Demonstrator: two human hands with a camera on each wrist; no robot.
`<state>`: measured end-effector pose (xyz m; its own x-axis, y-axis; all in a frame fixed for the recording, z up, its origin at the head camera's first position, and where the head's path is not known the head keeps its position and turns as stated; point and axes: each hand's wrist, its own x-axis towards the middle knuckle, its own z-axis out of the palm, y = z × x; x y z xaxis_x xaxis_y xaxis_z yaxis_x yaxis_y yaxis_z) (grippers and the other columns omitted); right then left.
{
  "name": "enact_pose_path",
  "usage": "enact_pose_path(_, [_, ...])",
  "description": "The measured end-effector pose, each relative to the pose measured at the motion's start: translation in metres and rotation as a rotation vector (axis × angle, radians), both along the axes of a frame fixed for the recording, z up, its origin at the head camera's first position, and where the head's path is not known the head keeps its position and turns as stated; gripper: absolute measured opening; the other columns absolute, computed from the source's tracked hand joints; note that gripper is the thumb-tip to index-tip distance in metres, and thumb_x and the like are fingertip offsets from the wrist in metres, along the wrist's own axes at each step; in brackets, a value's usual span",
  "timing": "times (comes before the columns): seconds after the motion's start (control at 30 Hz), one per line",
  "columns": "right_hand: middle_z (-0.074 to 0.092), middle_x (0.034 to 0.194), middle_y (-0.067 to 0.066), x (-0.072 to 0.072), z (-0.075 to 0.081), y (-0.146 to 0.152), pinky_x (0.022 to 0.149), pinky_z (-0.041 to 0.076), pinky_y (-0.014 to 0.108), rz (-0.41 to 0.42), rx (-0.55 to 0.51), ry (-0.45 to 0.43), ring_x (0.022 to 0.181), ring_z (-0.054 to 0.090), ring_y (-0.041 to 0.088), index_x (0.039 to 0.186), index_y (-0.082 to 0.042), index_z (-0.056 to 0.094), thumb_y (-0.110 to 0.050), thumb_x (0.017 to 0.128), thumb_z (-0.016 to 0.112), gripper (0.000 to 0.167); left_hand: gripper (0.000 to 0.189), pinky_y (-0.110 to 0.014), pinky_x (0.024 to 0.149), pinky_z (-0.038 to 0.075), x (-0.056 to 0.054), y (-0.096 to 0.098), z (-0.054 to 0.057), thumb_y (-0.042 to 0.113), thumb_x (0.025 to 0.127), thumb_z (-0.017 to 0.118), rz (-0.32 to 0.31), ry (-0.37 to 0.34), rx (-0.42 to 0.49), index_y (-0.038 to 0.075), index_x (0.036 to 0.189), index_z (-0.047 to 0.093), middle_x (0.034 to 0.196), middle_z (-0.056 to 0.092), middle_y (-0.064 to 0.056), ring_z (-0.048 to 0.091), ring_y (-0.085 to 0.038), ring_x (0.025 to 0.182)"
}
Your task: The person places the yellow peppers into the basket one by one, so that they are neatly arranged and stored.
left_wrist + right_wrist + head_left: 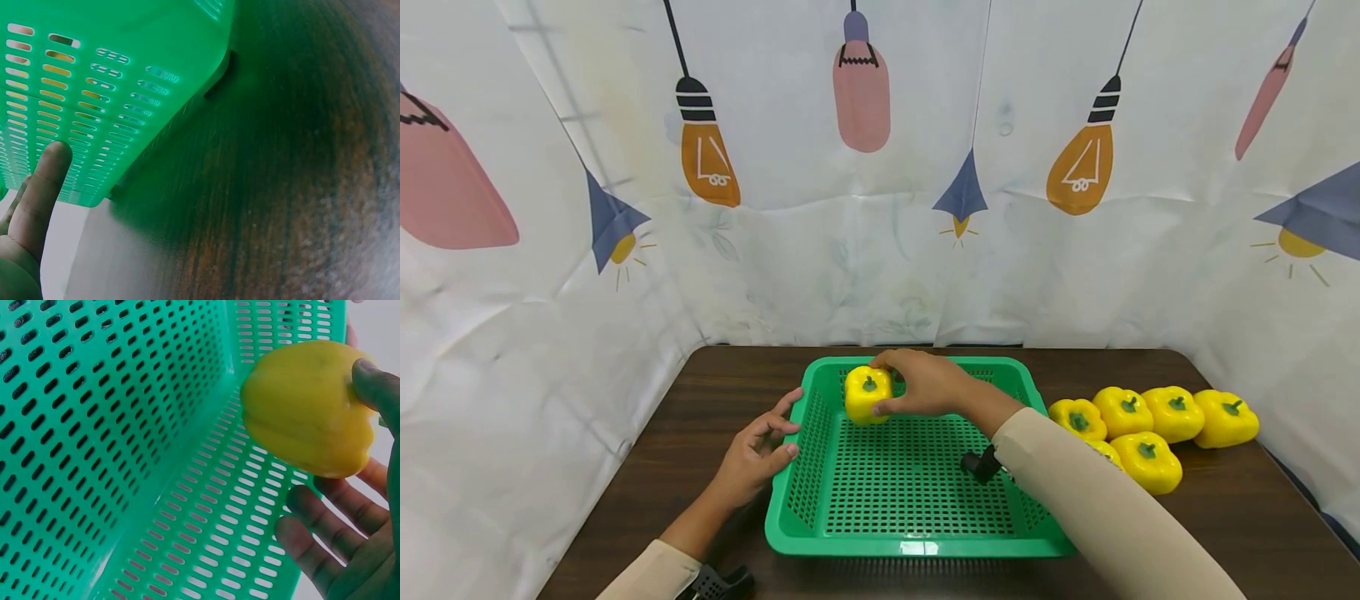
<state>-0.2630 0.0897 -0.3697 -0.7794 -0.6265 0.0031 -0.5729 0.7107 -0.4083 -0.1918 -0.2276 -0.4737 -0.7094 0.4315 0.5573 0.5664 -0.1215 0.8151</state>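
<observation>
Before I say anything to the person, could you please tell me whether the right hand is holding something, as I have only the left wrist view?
Observer: Yes, the right hand holds a yellow pepper between its thumb and fingers.
Operator: Thank you; would you kindly say whether there are others like it nearby?
Observer: There are: in the head view, six more yellow peppers show on the table to the right of the green basket, one of them partly hidden behind the right sleeve.
</observation>
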Motion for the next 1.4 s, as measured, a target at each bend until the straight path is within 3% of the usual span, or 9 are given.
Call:
enact_pose_path(0.17, [0.059,0.136,-0.005,-0.001,-0.004,-0.003,0.089,0.050,0.036,-0.006,0.005,0.001,0.110,0.060,0.016,0.146,-0.022,0.053,-0.057,0.087,0.076,0.073,0.022,-0.026,0.113,0.035,-0.002,-0.001,-0.003,-0.016,0.095,0.052,-0.002,-0.009,-0.004,-0.010,0.116,0.053,0.164,0.027,-0.022,0.027,-0.018,0.151])
enact_pose_path(0.37, [0.058,0.138,-0.004,-0.001,-0.008,-0.009,0.085,0.051,0.035,-0.017,0.024,0.013,0.104,0.059,0.011,0.147,-0.023,0.053,-0.059,0.087,0.075,0.073,0.021,-0.027,0.112,0.037,-0.002,-0.002,-0.004,-0.015,0.096,0.052,-0.018,-0.015,0.004,-0.010,0.117,0.053,0.165,0.026,-0.023,0.029,-0.017,0.151])
enact_pose_path(0.77, [0.059,0.137,-0.005,0.001,-0.015,-0.019,0.087,0.052,0.035,-0.009,0.053,0.018,0.107,0.059,0.010,0.148,-0.020,0.053,-0.058,0.088,0.075,0.074,0.023,-0.026,0.114,0.034,-0.002,-0.001,-0.003,-0.017,0.095,0.052,-0.010,-0.008,0.006,-0.010,0.117,0.053,0.164,0.027,-0.024,0.027,-0.018,0.152])
enact_pose_path(1.4, [0.059,0.139,-0.005,-0.003,-0.026,-0.032,0.087,0.052,0.035,-0.020,0.083,0.024,0.109,0.059,0.011,0.149,-0.022,0.052,-0.059,0.089,0.073,0.073,0.023,-0.027,0.111,0.039,-0.002,-0.001,-0.003,-0.015,0.095,0.052,-0.020,-0.015,0.006,-0.009,0.117,0.053,0.164,0.025,-0.024,0.032,-0.017,0.149])
